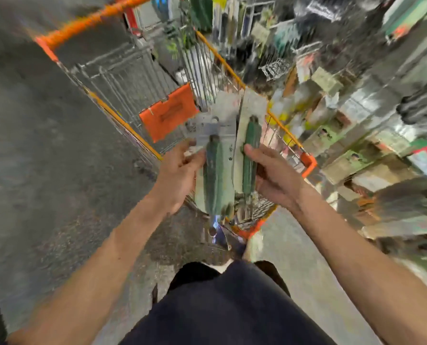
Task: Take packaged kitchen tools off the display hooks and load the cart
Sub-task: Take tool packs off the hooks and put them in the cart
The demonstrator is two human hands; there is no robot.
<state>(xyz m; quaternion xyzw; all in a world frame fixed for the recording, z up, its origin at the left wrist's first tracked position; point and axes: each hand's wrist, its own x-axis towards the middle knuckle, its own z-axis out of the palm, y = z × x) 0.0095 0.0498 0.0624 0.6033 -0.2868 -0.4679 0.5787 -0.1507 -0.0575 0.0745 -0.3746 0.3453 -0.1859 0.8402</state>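
Green-handled tools on flat cards, one in each hand, held over the near end of the cart (235, 78).

Left hand (180, 170) pinches the left pack (216, 155) by its edge, fingers closed on the card; right hand (269, 170) clamps the right pack (249, 145), thumb across the handle. Both look light, stiff and slick, so the card edge near the handle seems the safest hold. Heavy blur hides any finer detail.

bright, even light, heavy motion blur throughout, edges smeared and warped, probably by the wide lens.
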